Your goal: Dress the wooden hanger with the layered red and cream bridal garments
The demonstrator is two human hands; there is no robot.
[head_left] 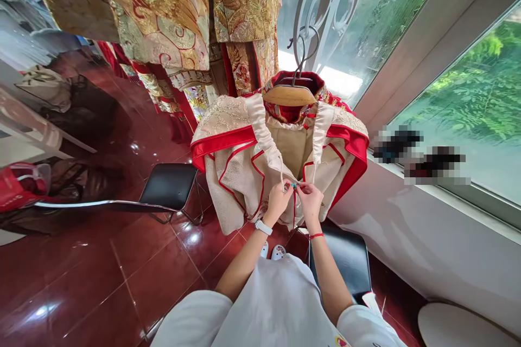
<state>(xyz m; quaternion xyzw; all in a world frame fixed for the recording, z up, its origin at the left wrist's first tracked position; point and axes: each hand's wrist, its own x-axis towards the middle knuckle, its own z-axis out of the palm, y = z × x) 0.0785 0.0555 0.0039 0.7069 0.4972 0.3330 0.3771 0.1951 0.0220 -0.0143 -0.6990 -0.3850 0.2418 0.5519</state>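
Note:
A cream jacket [240, 176] with red trim and beaded shoulders hangs in front of me on a wooden hanger [290, 96]. White gathered strips run down both sides of its neck opening, with thin cords at their ends. My left hand [280, 200] pinches the left front edge of the jacket near the middle. Close beside it, my right hand [310, 200] pinches the facing edge, fingertips nearly meeting the left ones. A small blue-green spot shows between the fingertips; I cannot make out what it is. A red garment [328, 96] shows behind the jacket's collar.
Gold and red embroidered garments [163, 16] hang at the back left. One black chair [169, 185] stands left of the jacket, another black chair [344, 260] at my right. A window ledge [448, 195] runs along the right wall. Shiny red tiles cover the floor.

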